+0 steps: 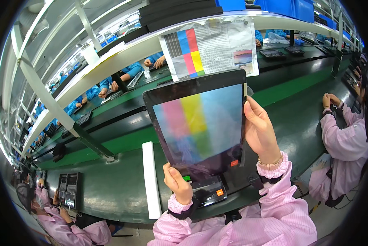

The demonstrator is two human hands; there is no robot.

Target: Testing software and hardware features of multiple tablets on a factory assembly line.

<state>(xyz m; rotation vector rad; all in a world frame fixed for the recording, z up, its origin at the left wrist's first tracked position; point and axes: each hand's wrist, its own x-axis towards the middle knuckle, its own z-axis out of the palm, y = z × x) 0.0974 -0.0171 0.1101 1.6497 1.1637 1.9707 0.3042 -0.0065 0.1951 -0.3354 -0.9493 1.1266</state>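
Between my two hands a black-framed tablet is held up, tilted, over the bench. Its screen shows a blurred picture with pink, yellow and green blocks and a small red icon at the lower right. My left hand grips the lower left corner, thumb at the front. Along the right edge, my right hand holds the tablet with its thumb; the other fingers are partly behind it. Beyond the tablet hangs a printed sheet with coloured blocks. Below it lies another dark device with an orange mark, partly covered.
A long white strip lies on the green bench to the left. A black tray stands farther left, by a co-worker. Another co-worker sits at right. Metal posts and a shelf with blue bins rise ahead.
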